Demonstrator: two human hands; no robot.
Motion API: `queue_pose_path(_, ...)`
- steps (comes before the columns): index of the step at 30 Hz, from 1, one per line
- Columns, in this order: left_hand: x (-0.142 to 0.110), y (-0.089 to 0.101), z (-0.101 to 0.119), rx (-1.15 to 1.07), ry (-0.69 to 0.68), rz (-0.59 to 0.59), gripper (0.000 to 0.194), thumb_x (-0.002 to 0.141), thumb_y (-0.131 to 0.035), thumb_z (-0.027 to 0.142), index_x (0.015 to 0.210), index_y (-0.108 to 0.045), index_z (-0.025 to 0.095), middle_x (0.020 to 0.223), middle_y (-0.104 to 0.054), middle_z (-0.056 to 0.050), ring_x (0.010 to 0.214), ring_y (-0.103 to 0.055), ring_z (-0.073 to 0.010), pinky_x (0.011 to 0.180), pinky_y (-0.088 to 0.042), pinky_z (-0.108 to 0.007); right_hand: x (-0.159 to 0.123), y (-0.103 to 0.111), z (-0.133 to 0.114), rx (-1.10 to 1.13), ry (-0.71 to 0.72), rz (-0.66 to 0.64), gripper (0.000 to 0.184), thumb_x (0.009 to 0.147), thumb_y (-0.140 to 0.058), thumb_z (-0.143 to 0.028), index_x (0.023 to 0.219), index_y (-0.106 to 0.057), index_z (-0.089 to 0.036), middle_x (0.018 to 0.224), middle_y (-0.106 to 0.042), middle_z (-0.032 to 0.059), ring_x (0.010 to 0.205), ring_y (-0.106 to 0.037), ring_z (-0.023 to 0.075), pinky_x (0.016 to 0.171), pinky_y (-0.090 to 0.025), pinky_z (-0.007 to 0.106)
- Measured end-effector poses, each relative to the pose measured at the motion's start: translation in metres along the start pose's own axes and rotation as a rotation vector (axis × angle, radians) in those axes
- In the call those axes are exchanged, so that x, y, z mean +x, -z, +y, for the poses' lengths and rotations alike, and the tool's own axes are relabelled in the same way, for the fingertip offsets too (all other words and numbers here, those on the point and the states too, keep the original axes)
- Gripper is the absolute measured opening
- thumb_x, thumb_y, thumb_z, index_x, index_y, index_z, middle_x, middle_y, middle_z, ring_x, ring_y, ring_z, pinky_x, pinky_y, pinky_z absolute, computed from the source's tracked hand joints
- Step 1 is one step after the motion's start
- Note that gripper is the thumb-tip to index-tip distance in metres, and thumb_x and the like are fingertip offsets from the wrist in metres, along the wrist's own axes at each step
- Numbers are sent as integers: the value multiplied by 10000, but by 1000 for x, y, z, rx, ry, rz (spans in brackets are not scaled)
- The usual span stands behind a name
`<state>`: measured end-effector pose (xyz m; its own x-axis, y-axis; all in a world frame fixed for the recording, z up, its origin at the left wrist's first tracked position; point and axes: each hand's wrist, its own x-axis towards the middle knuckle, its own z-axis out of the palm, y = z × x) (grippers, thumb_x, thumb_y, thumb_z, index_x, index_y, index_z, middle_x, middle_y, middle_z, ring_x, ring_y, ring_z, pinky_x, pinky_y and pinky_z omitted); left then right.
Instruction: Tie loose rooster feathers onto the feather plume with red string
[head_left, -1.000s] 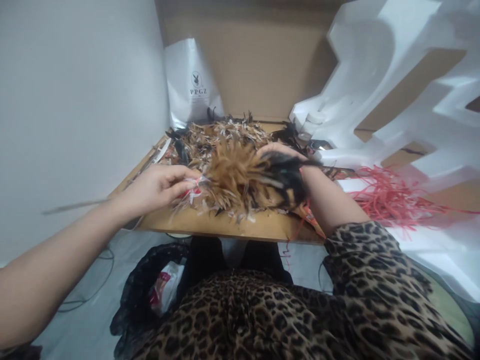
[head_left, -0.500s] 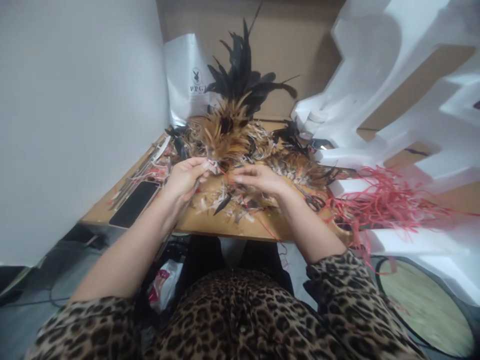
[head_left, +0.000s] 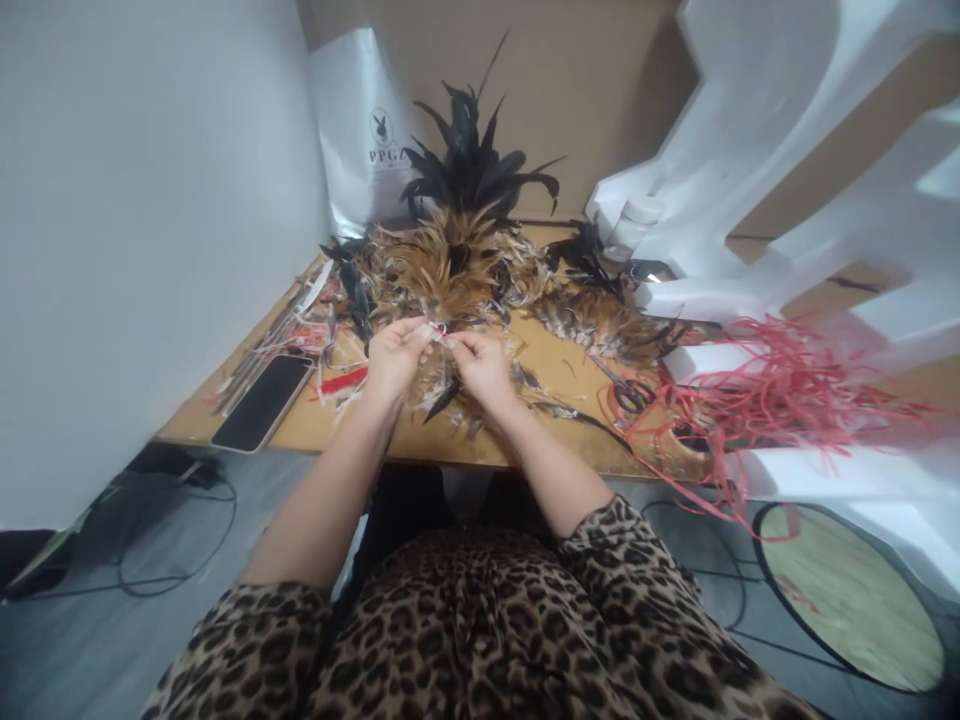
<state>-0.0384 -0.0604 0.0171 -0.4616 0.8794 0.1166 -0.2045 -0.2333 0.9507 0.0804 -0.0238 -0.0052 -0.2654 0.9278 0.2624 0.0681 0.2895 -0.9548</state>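
Note:
At the near part of the wooden table, my left hand (head_left: 396, 358) pinches the pale, tied base of a feather bundle (head_left: 442, 270). Brown feathers fan out from it, and long dark feathers (head_left: 472, 165) rise behind them; whether these belong to the same bundle I cannot tell. My right hand (head_left: 481, 372) is closed beside the left, thumb and forefinger pinched at the base on what looks like a thin red strand (head_left: 442, 335). Loose feathers lie under and around both hands.
A phone (head_left: 261, 402) and thin sticks (head_left: 270, 330) lie at the left. Scissors (head_left: 631, 395), more brown feathers (head_left: 600, 322) and a heap of red ribbon strips (head_left: 780, 400) are on the right. A white bag (head_left: 364, 140) stands behind. White foam pieces (head_left: 787, 190) crowd the right side.
My right hand has moved left to the bundle's base, and its stretched fingers are now pinched. The long red strand that hung below it no longer shows there. The view has shifted slightly.

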Motion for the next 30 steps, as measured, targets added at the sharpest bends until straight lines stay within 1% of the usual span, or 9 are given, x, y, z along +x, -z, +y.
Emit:
queue_pose_path(3, -4, -2, -6, 41, -4, 6, 312, 591, -766, 270, 829, -641, 111, 561, -602, 0, 450, -467, -55, 429, -337, -168, -6, 6, 2, -78, 76, -1, 265, 804, -532, -344, 830, -716, -155, 704, -665, 12, 626, -546, 125, 613, -407, 229)
queue_pose_path(8, -11, 3, -13, 122, -74, 18, 261, 644, -727, 260, 863, -671, 129, 576, -599, 5, 466, -470, -62, 449, -355, -173, -15, 8, 0, -81, 161, -46, 294, 847, -496, -361, 880, -719, -174, 816, -699, 27, 734, -608, 145, 701, -449, 241)
queue_pose_path(12, -14, 10, -21, 177, -99, 57, 296, 651, -718, 271, 911, -689, 134, 671, -650, -21, 537, -532, -88, 520, -425, -200, -22, 5, -1, -91, 191, -59, 286, 855, -495, -364, 876, -715, -183, 842, -707, 33, 766, -627, 152, 741, -470, 251)
queue_pose_path(16, -16, 13, -27, 240, -133, 111, 298, 662, -708, 278, 917, -700, 124, 744, -678, -48, 622, -590, -119, 622, -479, -242, -25, 1, -3, -172, 264, -76, 282, 876, -466, -333, 886, -712, -194, 869, -707, 38, 812, -633, 150, 792, -466, 253)
queue_pose_path(18, -17, 11, -28, 344, -216, 141, 281, 700, -682, 282, 934, -702, 128, 818, -689, -64, 704, -618, -141, 706, -495, -273, -23, 0, -5, -233, 277, -71, 278, 878, -459, -309, 906, -710, -193, 891, -709, 42, 824, -632, 152, 796, -459, 253)
queue_pose_path(20, -18, 8, -28, 494, -344, 154, 270, 756, -636, 289, 967, -701, 134, 890, -686, -79, 794, -626, -164, 788, -490, -307, -18, 0, -8, -300, 254, -61, 281, 878, -451, -293, 903, -711, -189, 866, -709, 45, 792, -629, 155, 763, -453, 256)
queue_pose_path(24, -23, -3, -26, 737, -571, 119, 304, 849, -514, 255, 1084, -663, 134, 948, -639, -103, 923, -589, -190, 875, -465, -354, -8, 2, -15, -368, 194, -28, 295, 877, -460, -339, 893, -714, -191, 825, -706, 47, 750, -621, 157, 716, -440, 253)
queue_pose_path(27, -30, -10, -24, 806, -637, 85, 347, 870, -458, 214, 1166, -619, 131, 979, -583, -110, 977, -555, -190, 905, -450, -358, -5, 4, -15, -371, 203, 11, 291, 865, -486, -364, 922, -714, -191, 851, -711, 48, 753, -623, 154, 709, -437, 249)
queue_pose_path(30, -36, -14, -24, 780, -637, 56, 347, 881, -441, 211, 1177, -611, 146, 990, -547, -96, 981, -548, -175, 904, -453, -340, -6, 7, -14, -439, 219, 48, 281, 857, -498, -360, 909, -717, -191, 827, -708, 44, 729, -615, 152, 690, -431, 249)
